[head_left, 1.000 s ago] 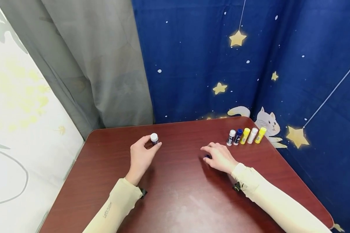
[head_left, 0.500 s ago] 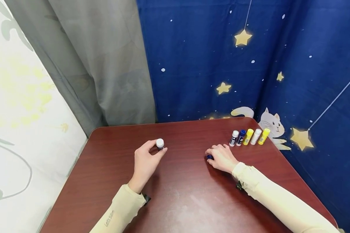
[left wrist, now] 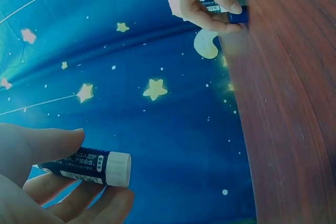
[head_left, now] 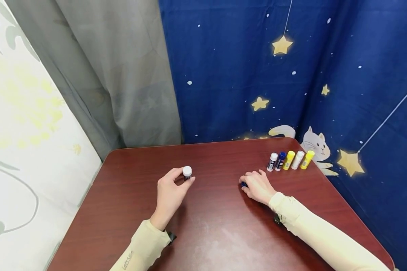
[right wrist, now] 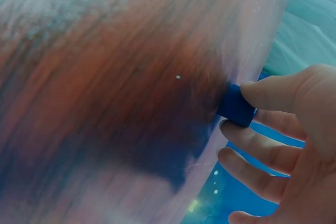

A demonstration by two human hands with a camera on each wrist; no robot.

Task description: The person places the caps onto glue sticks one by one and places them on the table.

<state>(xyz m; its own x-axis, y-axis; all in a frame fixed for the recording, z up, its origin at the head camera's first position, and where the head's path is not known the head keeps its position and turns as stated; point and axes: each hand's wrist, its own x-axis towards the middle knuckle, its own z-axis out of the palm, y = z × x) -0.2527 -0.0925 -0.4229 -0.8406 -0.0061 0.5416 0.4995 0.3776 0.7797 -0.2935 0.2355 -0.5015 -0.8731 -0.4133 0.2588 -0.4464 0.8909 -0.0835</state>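
Note:
In the head view my left hand pinches a dark glue stick with a white end, left of the table's middle. The left wrist view shows its printed label and white end, with the thumb on one side and fingers on the other. My right hand is low over the table, thumb and fingers around a blue glue stick. Most of that stick is hidden by the hand. The right wrist view shows its blue end at the tabletop, between thumb and fingers.
Several glue sticks stand in a row at the table's back right: one with a white cap, then blue, yellow, white and yellow. Curtains hang behind the red-brown table.
My left hand has come slightly nearer with its glue stick. The right hand's fingers have drawn in around the blue glue stick. The row stays put; the head view has shifted a little.

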